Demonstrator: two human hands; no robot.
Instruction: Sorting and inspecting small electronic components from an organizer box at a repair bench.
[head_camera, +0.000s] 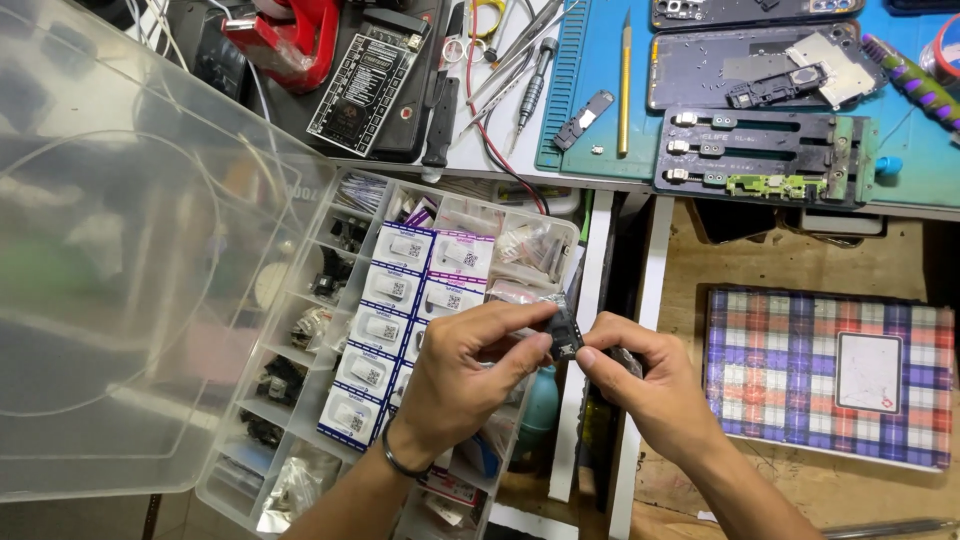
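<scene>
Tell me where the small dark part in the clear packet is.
In the head view, the small dark part sits just right of centre, pinched between the left hand and right hand, above the compartment box.

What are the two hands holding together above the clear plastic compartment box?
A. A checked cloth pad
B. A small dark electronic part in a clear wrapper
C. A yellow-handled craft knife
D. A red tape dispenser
B: the left hand and the right hand both pinch a small dark electronic part in a clear wrapper between their fingertips, above the open clear plastic compartment box.
</scene>
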